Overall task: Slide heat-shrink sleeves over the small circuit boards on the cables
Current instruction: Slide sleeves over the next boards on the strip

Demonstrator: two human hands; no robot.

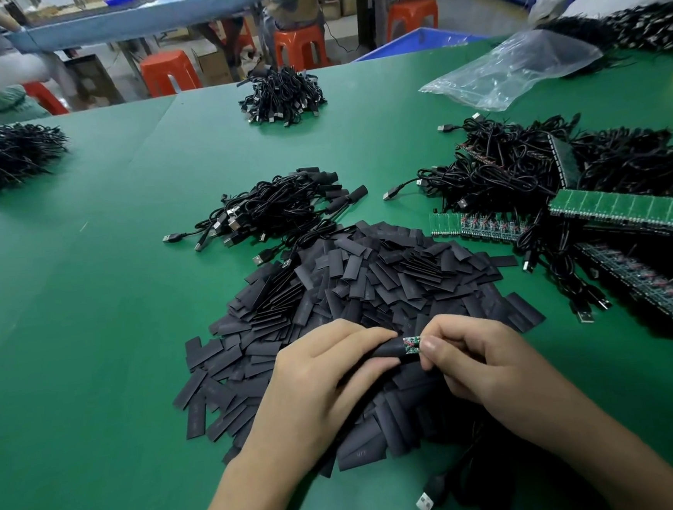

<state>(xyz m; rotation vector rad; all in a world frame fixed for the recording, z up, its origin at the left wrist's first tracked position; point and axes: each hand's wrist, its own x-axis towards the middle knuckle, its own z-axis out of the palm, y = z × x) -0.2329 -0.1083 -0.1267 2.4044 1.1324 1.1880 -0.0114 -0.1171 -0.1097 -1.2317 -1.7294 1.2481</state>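
My left hand (320,380) grips a black heat-shrink sleeve (386,349) between thumb and fingers. My right hand (480,360) pinches a small green circuit board (411,345) whose left end sits inside the sleeve's mouth. The board's black cable runs down under my right hand to a USB plug (427,503) near the table's front edge. Both hands hover over a large heap of flat black sleeves (369,284) on the green table (93,354).
A bundle of sleeved cables (279,211) lies behind the heap. Unsleeved cables with green board panels (625,208) crowd the right side. More cable piles (282,94), (5,154) and a clear plastic bag (513,68) lie farther back. Orange stools and people stand beyond the table.
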